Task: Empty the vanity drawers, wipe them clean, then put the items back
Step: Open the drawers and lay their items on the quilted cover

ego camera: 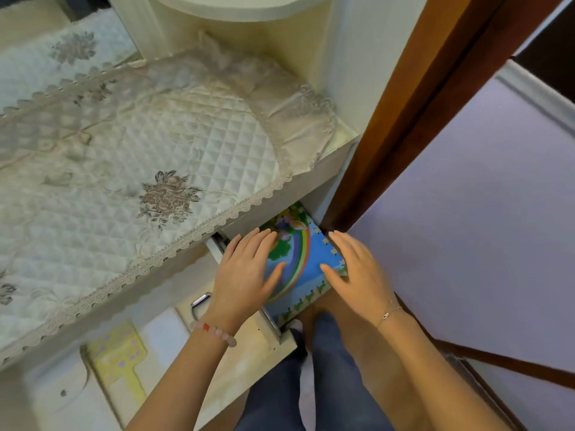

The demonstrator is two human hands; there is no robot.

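One open drawer (258, 337) lower centre, one rainbow foam mat (300, 259) inside, left hand (245, 269) and right hand (357, 270) flat upon it, fingers extended, gripping nothing, mat's far end hidden beneath table (326, 169)

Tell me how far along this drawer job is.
Looks done: the open drawer shows no loose items, only a rainbow foam mat. In hand: left hand and right hand press that mat flat. Left: putting items back; whether it was wiped, I cannot tell.
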